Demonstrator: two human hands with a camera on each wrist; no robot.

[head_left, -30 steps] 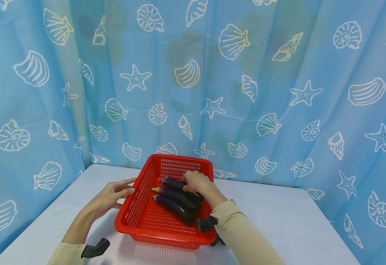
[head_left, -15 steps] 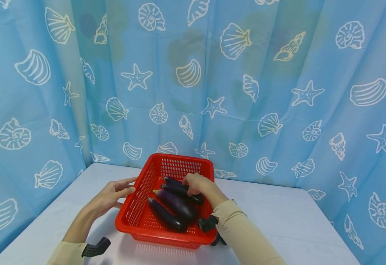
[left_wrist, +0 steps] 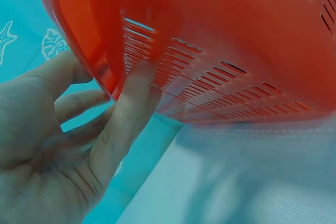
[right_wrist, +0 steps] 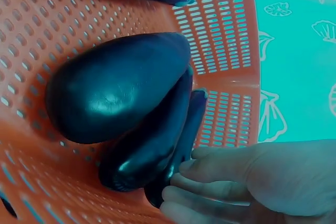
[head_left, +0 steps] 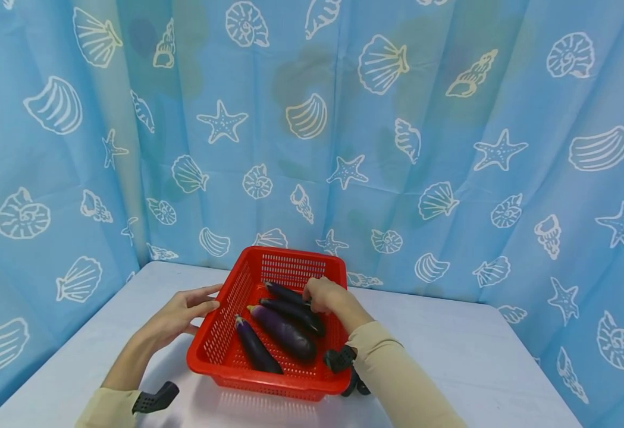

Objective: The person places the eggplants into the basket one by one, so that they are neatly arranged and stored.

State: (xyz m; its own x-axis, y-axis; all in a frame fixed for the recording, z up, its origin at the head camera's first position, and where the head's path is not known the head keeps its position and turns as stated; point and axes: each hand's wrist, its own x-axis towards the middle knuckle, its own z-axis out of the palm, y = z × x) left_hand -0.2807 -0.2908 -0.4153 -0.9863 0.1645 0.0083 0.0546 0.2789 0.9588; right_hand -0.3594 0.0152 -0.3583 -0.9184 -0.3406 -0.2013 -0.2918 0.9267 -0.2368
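Observation:
A red perforated plastic basket stands on the white table with several dark purple eggplants in it. One eggplant lies apart at the front left; a fat one is beside it, then a slimmer one. Fingers of my left hand rest against the basket's left rim and outer wall, fairly straight. Inside the basket, my right hand reaches the rearmost eggplant at its right end. In the right wrist view its extended fingertips touch that eggplant, and part of it is hidden behind them.
A blue curtain with white shell prints hangs close behind the table and along its sides. The white tabletop extends right of the basket. Black wrist devices are worn on both arms, the right one over the basket's front right corner.
The eggplants have spread out: the front one has shifted left and turned to lie more front-to-back. My right hand has moved slightly right; my left hand stays at the rim.

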